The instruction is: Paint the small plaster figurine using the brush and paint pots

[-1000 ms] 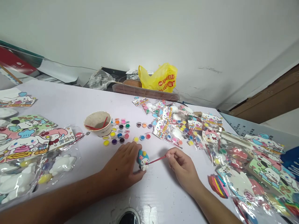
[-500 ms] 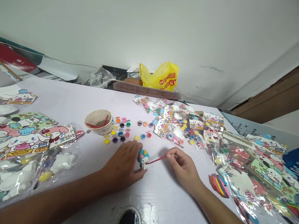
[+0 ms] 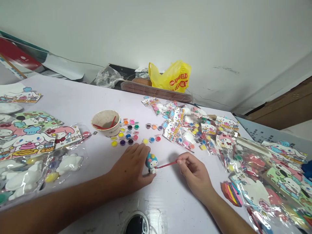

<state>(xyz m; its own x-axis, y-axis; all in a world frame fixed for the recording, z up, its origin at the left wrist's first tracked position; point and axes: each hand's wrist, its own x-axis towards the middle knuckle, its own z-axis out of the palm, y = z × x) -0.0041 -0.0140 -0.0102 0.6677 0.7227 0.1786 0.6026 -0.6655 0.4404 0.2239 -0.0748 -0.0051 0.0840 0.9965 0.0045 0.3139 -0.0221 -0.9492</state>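
Figurine sits near the middle of the table, roughly upright, its blue head far and its white body near, and I have it right against the left hand. That hand is wrapped around it from the left, fingers on the far side and thumb low on the near side, so I read the grip as closed on the piece.

On my right, the right hand pinches a red brush by its far-right end between thumb and fingertips. What matters most from where I watch is the line of that brush: its long axis runs leftward and slightly nearer, straight from the pinch to the figurine — tip at the lower face or chest. Whether the bristles touch, I can't tell. The left hand is clearly the nearer one to the figurine; the right reaches it only through the brush.

Against the earlier frames, my view has swung a little: the cup and paint pots appear farther right and higher. Both grips look unchanged — brush and figurine have kept nearly the same arrangement.
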